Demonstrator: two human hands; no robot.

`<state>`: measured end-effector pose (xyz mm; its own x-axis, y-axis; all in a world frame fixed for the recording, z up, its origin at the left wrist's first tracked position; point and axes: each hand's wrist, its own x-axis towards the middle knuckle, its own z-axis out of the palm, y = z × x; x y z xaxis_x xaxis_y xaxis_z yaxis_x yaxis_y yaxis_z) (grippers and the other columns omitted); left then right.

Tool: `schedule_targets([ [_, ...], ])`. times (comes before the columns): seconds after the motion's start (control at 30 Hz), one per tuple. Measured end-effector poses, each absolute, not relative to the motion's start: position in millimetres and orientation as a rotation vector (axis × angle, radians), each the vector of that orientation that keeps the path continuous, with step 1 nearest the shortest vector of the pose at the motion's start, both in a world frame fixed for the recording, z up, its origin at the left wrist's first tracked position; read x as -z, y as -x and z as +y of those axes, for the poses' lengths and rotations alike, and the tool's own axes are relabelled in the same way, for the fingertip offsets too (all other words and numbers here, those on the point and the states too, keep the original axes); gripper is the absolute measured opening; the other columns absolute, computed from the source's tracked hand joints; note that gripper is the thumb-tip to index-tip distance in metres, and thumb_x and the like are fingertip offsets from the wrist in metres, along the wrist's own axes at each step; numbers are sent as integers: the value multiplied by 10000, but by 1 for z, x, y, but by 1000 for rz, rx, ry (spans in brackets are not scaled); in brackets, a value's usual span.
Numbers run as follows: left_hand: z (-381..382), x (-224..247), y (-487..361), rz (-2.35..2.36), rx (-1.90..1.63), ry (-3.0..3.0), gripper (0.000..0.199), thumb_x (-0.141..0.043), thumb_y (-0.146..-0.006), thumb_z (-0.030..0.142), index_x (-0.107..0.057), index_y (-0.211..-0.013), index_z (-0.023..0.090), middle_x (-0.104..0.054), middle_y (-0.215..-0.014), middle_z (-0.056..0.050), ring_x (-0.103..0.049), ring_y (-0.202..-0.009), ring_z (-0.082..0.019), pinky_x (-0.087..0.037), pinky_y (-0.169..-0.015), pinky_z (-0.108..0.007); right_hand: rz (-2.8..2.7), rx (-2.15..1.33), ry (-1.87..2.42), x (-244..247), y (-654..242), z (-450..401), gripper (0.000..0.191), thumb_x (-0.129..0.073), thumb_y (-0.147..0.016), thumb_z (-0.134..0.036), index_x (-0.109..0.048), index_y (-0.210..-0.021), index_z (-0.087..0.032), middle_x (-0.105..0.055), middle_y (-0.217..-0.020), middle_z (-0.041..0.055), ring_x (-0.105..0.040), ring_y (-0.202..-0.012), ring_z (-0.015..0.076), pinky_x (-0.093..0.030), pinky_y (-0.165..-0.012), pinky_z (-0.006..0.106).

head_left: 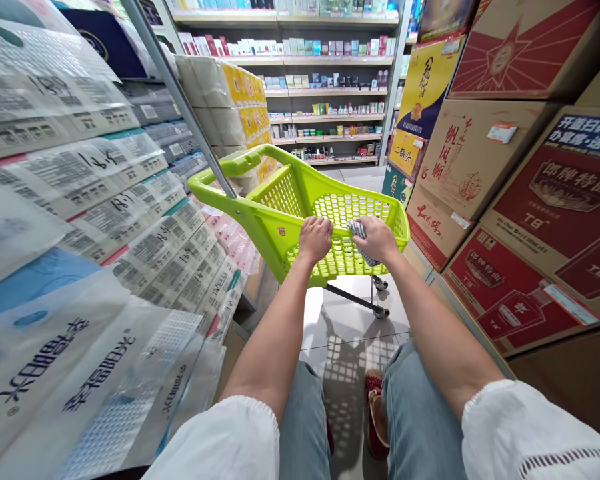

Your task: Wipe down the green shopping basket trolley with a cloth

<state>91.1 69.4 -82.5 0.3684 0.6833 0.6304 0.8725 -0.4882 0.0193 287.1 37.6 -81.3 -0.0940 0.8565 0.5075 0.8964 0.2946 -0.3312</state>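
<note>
Green shopping cart (265, 235) stands between paper packs (175, 243) and cardboard boxes (473, 150). From my remote view, my left hand (316, 239) is wrapped over its near side; just beside, my right hand (379, 239) clasps a grey-white cloth (358, 230) there.

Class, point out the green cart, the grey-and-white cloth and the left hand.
Green cart (269, 230), head view: its solid side panel.
Grey-and-white cloth (357, 229), head view: its exposed upper part.
Left hand (315, 239), head view: the back of it.
</note>
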Motion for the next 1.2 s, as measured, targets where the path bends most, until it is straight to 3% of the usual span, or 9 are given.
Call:
schedule_targets([
  [0.2, 63, 83, -122, -1320, 813, 2322, 263, -372, -937, 244, -620, -862, 195, -664, -946, -109, -544, -1007, -256, -331, -1040, -423, -1895, 110, 1581, 85, -285, 36, 447, -550, -792, -326, -576, -1224, -214, -614, -1184, 113, -525, -1071, 303, -430, -933, 451],
  [0.3, 65, 89, -137, -1370, 758, 2424, 183, -434, -879, 175, -616, -887, 197, -664, -942, -101, -554, -993, -252, -382, -973, -398, -1891, 136, 1555, 87, -272, 38, 456, -539, -804, -320, -561, -1246, -209, -597, -1231, 114, -510, -1099, 304, -418, -951, 451],
  [0.67, 72, 94, -138, -1383, 849, 2475, 329, -286, -984, 298, -588, -873, 233, -656, -967, -78, -542, -981, -232, -362, -954, -396, -1825, 59, 1612, 94, -343, 35, 397, -537, -781, -320, -620, -1151, -203, -644, -1100, 97, -560, -1012, 278, -448, -915, 422],
  [0.97, 74, 98, -137, -1402, 850, 2457, 185, -408, -900, 194, -589, -907, 231, -653, -990, -77, -533, -1024, -249, -353, -986, -392, -1891, 164, 1543, 85, -267, 41, 422, -546, -802, -309, -582, -1206, -195, -602, -1196, 121, -503, -1091, 307, -404, -944, 446],
  [1.2, 72, 94, -126, -1382, 853, 2468, 310, -296, -981, 296, -583, -877, 242, -659, -985, -69, -537, -1012, -235, -360, -961, -395, -1940, 76, 1569, 88, -311, 37, 424, -557, -784, -320, -573, -1196, -222, -625, -1145, 96, -545, -1035, 281, -443, -907, 415],
])
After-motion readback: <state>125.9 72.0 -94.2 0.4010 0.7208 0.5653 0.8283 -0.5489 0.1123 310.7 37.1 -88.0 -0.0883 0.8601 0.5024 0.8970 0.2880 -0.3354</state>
